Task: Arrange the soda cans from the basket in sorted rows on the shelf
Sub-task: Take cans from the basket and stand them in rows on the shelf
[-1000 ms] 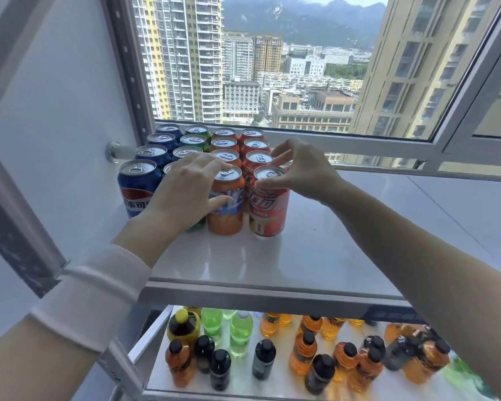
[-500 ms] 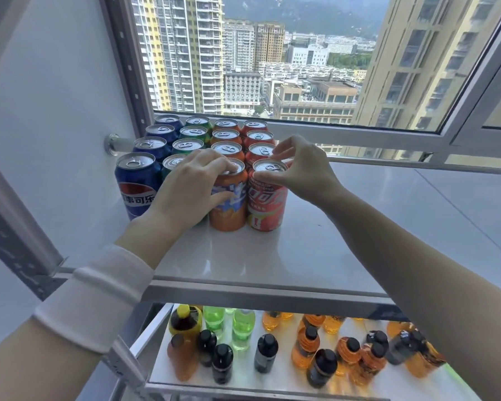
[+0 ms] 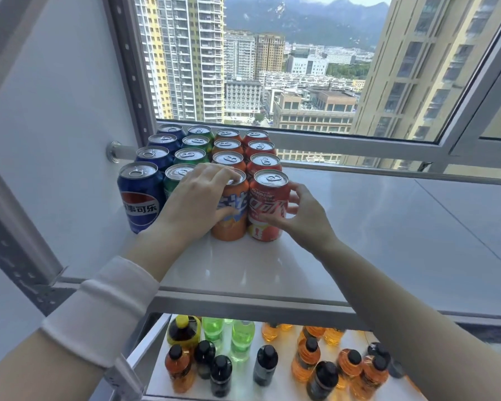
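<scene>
Soda cans stand in colour rows on the white shelf, running back toward the window: blue, green, orange and red. My left hand wraps the front orange can, fingers over its lid and thumb on its label, and hides most of the front green can. My right hand grips the lower right side of the front red can. The front blue can stands free at the left. No basket is in view.
A wall and a perforated metal upright close off the left side. A window frame runs behind the cans. The lower shelf holds several small bottles of orange, green and dark drinks.
My right hand has dropped from the red can's lid to its lower right side. My left hand stays on the orange can. The view has tilted slightly.
</scene>
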`<state>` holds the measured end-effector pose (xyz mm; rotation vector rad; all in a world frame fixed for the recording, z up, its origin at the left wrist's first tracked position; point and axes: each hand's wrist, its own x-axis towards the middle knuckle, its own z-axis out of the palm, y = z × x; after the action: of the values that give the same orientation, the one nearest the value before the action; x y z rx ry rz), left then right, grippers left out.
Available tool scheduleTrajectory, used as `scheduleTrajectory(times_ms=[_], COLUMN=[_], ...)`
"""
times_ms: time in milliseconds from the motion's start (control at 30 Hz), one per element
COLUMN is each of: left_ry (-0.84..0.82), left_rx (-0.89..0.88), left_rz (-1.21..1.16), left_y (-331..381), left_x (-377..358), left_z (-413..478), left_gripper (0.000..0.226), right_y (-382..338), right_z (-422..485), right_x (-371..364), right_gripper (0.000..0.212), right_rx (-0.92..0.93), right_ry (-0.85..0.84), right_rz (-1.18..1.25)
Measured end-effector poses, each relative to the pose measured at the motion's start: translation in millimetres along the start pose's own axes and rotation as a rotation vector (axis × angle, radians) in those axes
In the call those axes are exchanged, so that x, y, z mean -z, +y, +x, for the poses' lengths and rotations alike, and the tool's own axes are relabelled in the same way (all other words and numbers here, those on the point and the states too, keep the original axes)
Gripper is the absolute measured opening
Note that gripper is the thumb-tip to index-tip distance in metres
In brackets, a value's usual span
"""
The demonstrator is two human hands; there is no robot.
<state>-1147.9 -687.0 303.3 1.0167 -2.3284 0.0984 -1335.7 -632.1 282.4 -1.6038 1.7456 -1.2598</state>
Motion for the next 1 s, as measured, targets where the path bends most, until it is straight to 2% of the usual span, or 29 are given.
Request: scheduleTrajectory(times_ms=[167,433,767,900,1000], left_ry=[-0.01,-0.008,0.138,0.178,0.219], left_rx=[-0.026,-0.062,-0.037,-0.011,0.018], left_rz=[-0.017,-0.007,-0.001,-0.04,-0.062], left_y=[-3.9,-8.6,-7.9,-3.8,-1.2], left_x=[2.0,-2.8,-1.7,-4.2,-10.1], left_z=[0.4,-3.0,-24.1,-42.1,-57.8], left_gripper=[0.053,0.058,0.053,0.048,0.051], right_y=[-1.5,1.8,14.0,16.7,15.6], right_z=[1.0,-0.7,-9.2,-22.4,-39.7], right_x=[-2.7,-7.3,-16.0,-17.9,-20.1], right_gripper=[0.073,0.078,0.088,0.094,0.091], right_rx=[-0.023,-0.016,-0.041,-0.058,-0.027], right_ry=[0.031,0.06,0.05,0.095,0.147], right_rz=[0.068,0.038,-0.031,-0.107,-0.181])
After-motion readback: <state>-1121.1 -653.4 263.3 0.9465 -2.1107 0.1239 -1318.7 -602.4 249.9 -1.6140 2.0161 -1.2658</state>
